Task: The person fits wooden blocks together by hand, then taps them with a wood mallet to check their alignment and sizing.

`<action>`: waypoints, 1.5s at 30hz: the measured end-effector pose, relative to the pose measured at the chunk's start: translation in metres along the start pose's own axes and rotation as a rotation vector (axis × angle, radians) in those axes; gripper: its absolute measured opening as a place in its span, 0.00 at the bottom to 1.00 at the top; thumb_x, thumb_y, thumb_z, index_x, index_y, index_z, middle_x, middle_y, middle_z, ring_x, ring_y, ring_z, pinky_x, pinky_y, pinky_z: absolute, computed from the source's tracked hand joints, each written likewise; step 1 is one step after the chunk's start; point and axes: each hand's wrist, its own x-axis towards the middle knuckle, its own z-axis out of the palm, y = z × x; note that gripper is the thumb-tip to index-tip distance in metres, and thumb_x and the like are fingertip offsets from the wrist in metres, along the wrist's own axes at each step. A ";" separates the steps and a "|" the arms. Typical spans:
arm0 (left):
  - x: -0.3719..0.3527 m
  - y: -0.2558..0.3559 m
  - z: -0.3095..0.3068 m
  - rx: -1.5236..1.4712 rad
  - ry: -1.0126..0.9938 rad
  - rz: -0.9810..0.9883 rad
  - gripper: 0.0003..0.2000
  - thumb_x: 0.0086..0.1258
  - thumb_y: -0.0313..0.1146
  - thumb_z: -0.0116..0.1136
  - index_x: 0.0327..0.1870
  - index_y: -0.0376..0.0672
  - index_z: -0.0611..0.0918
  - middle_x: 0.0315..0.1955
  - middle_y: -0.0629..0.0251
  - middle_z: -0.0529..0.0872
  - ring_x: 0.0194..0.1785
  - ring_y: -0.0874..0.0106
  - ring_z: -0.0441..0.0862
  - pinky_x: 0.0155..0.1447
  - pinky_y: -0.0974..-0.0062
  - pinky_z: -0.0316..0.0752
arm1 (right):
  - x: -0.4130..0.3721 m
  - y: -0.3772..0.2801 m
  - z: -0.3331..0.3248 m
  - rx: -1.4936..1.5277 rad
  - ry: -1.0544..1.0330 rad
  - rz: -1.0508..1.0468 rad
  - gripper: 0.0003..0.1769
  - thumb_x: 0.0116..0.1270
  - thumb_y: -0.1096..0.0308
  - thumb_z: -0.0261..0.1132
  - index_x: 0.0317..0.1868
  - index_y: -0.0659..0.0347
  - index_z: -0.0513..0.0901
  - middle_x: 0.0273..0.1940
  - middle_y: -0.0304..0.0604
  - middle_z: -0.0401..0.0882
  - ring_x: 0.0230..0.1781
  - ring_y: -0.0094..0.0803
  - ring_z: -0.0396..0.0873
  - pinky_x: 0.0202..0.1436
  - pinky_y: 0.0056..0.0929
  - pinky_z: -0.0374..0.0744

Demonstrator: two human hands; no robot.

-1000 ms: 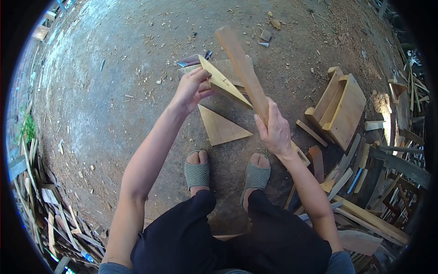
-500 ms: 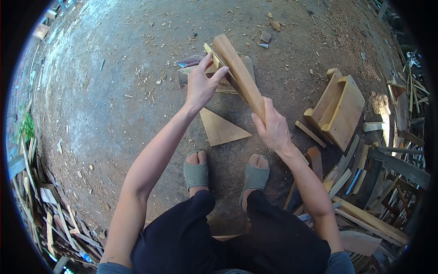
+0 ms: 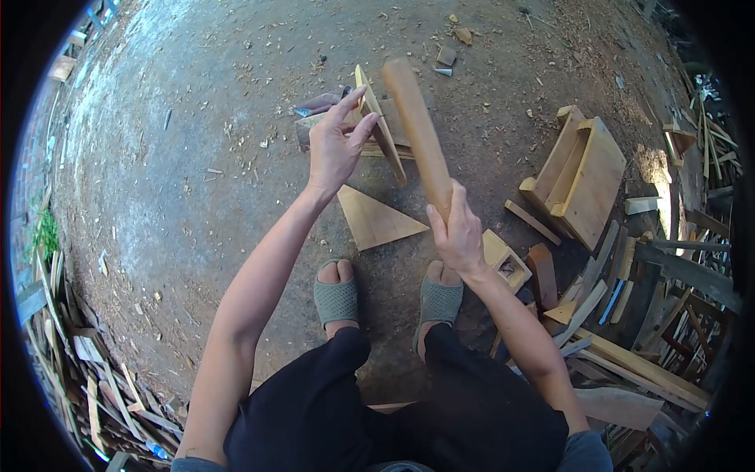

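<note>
My left hand (image 3: 336,149) holds a thin wooden board (image 3: 385,138) on edge, thumb and fingers pinching its upper part. My right hand (image 3: 460,240) is wrapped round the lower end of a thick wooden bar (image 3: 417,126), which points up and away with its far end rounded. A narrow gap separates the bar from the board. Beyond the board lies a wooden block (image 3: 313,130), partly hidden by my left hand and the board. Flat on the ground below my hands is a triangular wooden board (image 3: 377,220).
At the right stands a wooden box-like piece (image 3: 591,181) beside a loose wooden strip (image 3: 533,222). A small hollow wooden piece (image 3: 507,263) sits near my right wrist. Scrap wood (image 3: 629,362) is piled at right, and more offcuts (image 3: 94,377) at left. Wood chips litter the ground.
The bar has swung away from the board, opening a gap between them. My left hand has shifted slightly left and down with the board. The small hollow piece has come into view.
</note>
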 end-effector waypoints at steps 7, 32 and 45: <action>0.003 -0.002 0.001 -0.086 0.043 -0.027 0.24 0.70 0.31 0.68 0.66 0.44 0.79 0.53 0.60 0.86 0.46 0.73 0.89 0.46 0.79 0.86 | 0.006 -0.016 -0.007 0.046 0.099 -0.052 0.30 0.71 0.67 0.63 0.67 0.68 0.62 0.52 0.67 0.78 0.45 0.64 0.83 0.44 0.52 0.83; 0.008 -0.006 -0.006 0.001 0.015 0.033 0.22 0.68 0.28 0.69 0.63 0.42 0.81 0.51 0.58 0.87 0.51 0.71 0.87 0.53 0.75 0.85 | 0.018 -0.009 -0.002 -0.181 -0.167 0.055 0.30 0.71 0.67 0.62 0.67 0.69 0.60 0.51 0.67 0.77 0.43 0.65 0.82 0.43 0.52 0.82; -0.002 -0.005 -0.004 0.086 0.004 0.025 0.24 0.68 0.34 0.70 0.64 0.43 0.76 0.49 0.55 0.88 0.46 0.70 0.89 0.46 0.73 0.86 | 0.008 -0.002 0.007 -0.057 0.008 -0.018 0.29 0.71 0.66 0.61 0.68 0.66 0.61 0.55 0.67 0.76 0.47 0.65 0.81 0.45 0.53 0.83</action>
